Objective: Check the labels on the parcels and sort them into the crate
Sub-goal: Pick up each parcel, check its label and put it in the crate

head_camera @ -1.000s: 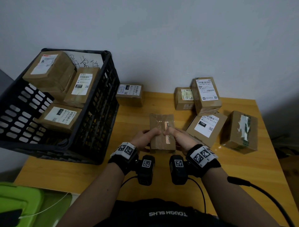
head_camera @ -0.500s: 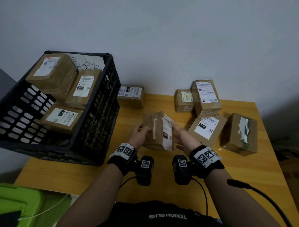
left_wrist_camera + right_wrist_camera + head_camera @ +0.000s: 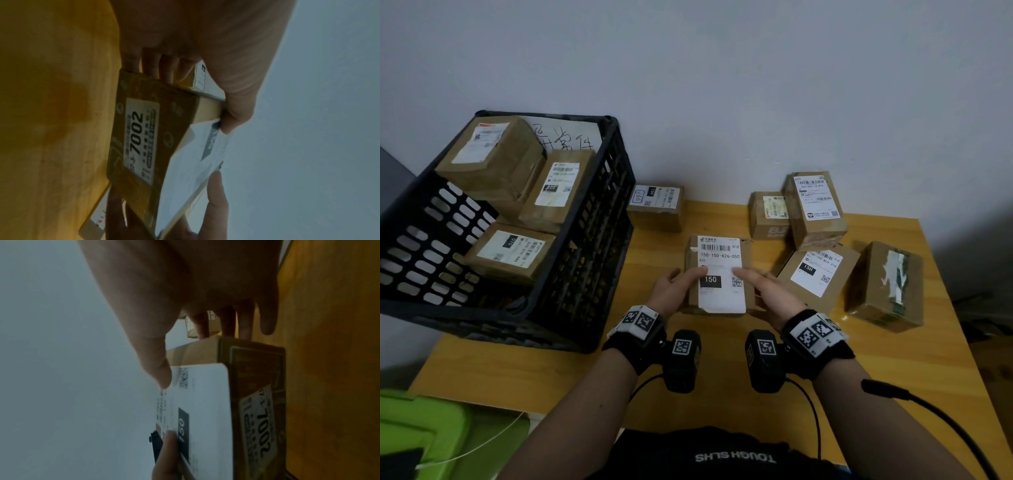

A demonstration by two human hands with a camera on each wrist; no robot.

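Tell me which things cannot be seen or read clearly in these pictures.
- Brown cardboard parcel held by both hands: underside hidden in every view.
- Black plastic crate: floor hidden by the parcels in it, head view.
- Handwritten white sheet in the crate: partly covered by parcels.
- Small stacked parcel: label too small to read.

The crate (image 3: 585, 246) sits at the bench's (image 3: 893, 377) left, holding three parcels (image 3: 510, 253). Five parcels (image 3: 818, 270) lie behind and right of the held parcel (image 3: 719, 274).
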